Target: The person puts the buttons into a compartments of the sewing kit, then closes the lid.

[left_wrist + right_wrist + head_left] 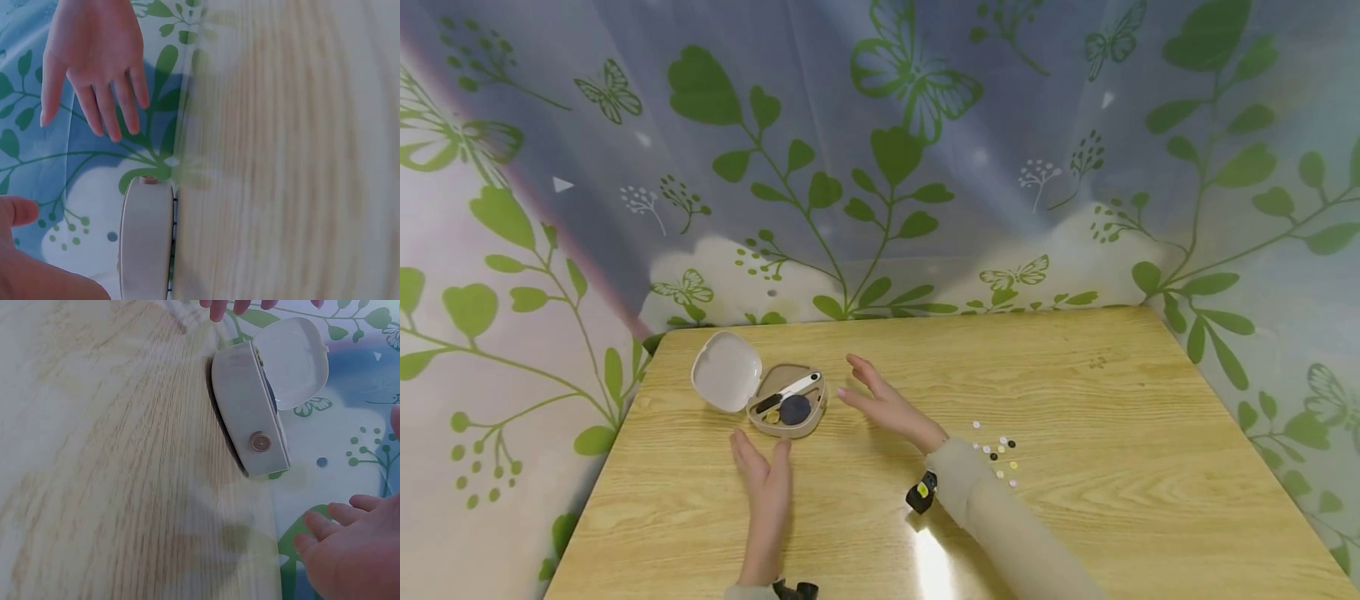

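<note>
A small beige case (790, 432) stands on the table at the left with its lid (727, 372) raised. Inside lie a slim white-and-black tool (790, 393), a dark blue round piece (795, 409) and a small yellow piece (772, 417). Nearest its front is my left hand (765, 487), fingers extended and holding nothing. To the right of the case, apart from it, my right hand (891, 411) is held with straight fingers, palm toward the case. In the right wrist view, the case's side shows a round brownish clasp (260, 442).
Several small buttons (1002, 450), white, black and yellow, are scattered on the wooden table (1112, 517) beside my right forearm. A curtain (820, 167) with green leaves and butterflies hangs along the table's back edge and sides.
</note>
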Demonstrator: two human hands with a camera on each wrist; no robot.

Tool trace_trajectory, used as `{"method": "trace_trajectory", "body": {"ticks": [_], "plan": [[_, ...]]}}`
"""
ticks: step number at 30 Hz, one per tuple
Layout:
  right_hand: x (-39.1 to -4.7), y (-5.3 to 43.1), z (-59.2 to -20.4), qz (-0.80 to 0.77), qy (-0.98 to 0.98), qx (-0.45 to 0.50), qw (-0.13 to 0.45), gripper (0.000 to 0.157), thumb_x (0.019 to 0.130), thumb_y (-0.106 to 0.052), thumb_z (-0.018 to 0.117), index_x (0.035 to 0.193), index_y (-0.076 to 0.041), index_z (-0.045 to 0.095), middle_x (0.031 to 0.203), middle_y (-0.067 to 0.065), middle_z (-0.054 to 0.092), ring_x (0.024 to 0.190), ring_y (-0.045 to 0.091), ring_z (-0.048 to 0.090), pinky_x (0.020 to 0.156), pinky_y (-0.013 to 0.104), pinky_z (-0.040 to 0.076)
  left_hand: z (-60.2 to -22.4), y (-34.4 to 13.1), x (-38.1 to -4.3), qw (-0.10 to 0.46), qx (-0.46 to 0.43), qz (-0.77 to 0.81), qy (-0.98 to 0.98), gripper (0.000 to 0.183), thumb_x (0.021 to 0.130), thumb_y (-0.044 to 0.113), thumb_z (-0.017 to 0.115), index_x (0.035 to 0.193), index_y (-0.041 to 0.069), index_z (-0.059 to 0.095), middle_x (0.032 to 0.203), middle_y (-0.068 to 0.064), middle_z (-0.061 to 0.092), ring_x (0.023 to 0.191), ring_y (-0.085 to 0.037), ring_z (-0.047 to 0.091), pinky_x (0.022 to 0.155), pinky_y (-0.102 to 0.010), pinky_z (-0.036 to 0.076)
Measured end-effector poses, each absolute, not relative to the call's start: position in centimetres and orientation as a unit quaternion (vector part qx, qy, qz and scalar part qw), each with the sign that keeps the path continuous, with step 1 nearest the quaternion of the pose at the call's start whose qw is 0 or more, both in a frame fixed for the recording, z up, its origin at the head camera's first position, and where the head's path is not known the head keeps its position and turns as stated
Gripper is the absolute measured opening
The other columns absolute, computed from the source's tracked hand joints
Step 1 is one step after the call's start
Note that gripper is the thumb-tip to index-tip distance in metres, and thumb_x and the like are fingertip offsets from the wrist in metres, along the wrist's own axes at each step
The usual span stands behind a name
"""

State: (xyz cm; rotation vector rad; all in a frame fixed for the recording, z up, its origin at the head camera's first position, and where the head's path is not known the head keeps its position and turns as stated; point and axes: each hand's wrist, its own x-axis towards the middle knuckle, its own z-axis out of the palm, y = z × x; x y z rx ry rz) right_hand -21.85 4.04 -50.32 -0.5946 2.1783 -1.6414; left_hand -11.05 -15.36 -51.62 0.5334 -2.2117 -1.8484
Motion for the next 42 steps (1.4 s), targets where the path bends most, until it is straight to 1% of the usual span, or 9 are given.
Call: {"method": "trace_trajectory", "body": {"ticks": [3,8,10,14,19,23,26,30,42], "plan": [[-22.4,3.4,-50.6,-0.58,0.767,-0.211,0.173,0.076,0.101,-0.043,0.053,0.16,-0.017,0.012,0.165,0.005,0.014,0.15,0.024,0.016,0.119,0.052,0.023,-51.7,-15.1,-11.5,0.103,0.186,-0.633,-0.744,0.091,0.101,0.023,0.052,0.154,0.001,-0.019,0.16,-0.02,-0.023,0.148,-0.029,-0.02,0.121,-0.046,-0.008],[-23.3,2.2,-51.3,-0.584,0.763,-0.215,0.174,0.065,0.105,-0.026,0.046,0.159,-0.008,0.014,0.164,0.014,0.016,0.149,0.032,0.017,0.119,0.052,0.022,-51.9,-14.8,-12.0,0.099,0.192,-0.638,-0.74,0.092,0.102,0.027,0.05,0.153,0.003,-0.023,0.159,-0.018,-0.027,0.147,-0.029,-0.024,0.12,-0.046,-0.012],[-23.6,1.8,-51.6,-0.584,0.762,-0.218,0.177,0.063,0.106,-0.023,0.044,0.159,-0.007,0.014,0.163,0.016,0.017,0.149,0.034,0.018,0.119,0.053,0.023,-52.0,-14.8,-12.1,0.093,0.196,-0.643,-0.734,0.093,0.102,0.029,0.049,0.153,0.005,-0.025,0.159,-0.016,-0.028,0.146,-0.028,-0.025,0.12,-0.047,-0.012],[-24.0,1.2,-51.8,-0.579,0.764,-0.221,0.182,0.063,0.107,-0.024,0.044,0.159,-0.005,0.014,0.162,0.019,0.019,0.148,0.035,0.021,0.118,0.053,0.025,-52.2,-14.9,-12.4,0.08,0.204,-0.665,-0.714,0.094,0.102,0.033,0.048,0.152,0.01,-0.027,0.159,-0.011,-0.032,0.145,-0.023,-0.027,0.119,-0.045,-0.014],[-24.4,0.5,-52.0,-0.58,0.762,-0.211,0.193,0.065,0.106,-0.024,0.047,0.159,-0.007,0.013,0.163,0.016,0.018,0.148,0.033,0.021,0.12,0.047,0.024,-52.3,-14.8,-12.8,0.064,0.21,-0.694,-0.686,0.095,0.103,0.034,0.049,0.151,0.013,-0.031,0.158,-0.006,-0.035,0.144,-0.019,-0.029,0.119,-0.044,-0.016],[-24.7,0.0,-52.3,-0.582,0.76,-0.207,0.201,0.065,0.106,-0.025,0.046,0.159,-0.007,0.013,0.163,0.015,0.016,0.148,0.032,0.02,0.12,0.044,0.022,-52.4,-14.6,-13.4,0.073,0.204,-0.71,-0.67,0.094,0.103,0.026,0.049,0.151,0.011,-0.029,0.158,-0.008,-0.034,0.144,-0.021,-0.029,0.119,-0.045,-0.016],[-24.8,-0.2,-52.3,-0.583,0.759,-0.206,0.204,0.065,0.106,-0.025,0.046,0.159,-0.006,0.013,0.163,0.017,0.017,0.148,0.033,0.021,0.12,0.046,0.023,-52.6,-14.5,-13.8,0.08,0.197,-0.717,-0.664,0.092,0.102,0.023,0.049,0.153,0.01,-0.027,0.159,-0.009,-0.031,0.145,-0.021,-0.027,0.119,-0.045,-0.016],[-25.0,-0.7,-52.5,-0.573,0.767,-0.203,0.205,0.064,0.106,-0.026,0.045,0.159,-0.005,0.015,0.162,0.018,0.019,0.147,0.034,0.023,0.119,0.047,0.024,-52.7,-14.3,-14.1,0.082,0.196,-0.722,-0.659,0.091,0.103,0.023,0.049,0.153,0.01,-0.026,0.16,-0.008,-0.03,0.145,-0.02,-0.026,0.119,-0.044,-0.015],[-24.8,-1.5,-52.7,-0.56,0.775,-0.198,0.216,0.062,0.107,-0.027,0.045,0.158,-0.005,0.019,0.162,0.016,0.021,0.148,0.028,0.023,0.12,0.038,0.024,-53.1,-13.7,-14.4,0.122,0.203,-0.694,-0.679,0.085,0.101,0.016,0.049,0.155,0.001,-0.016,0.161,-0.017,-0.024,0.147,-0.027,-0.023,0.12,-0.043,-0.012]]}}
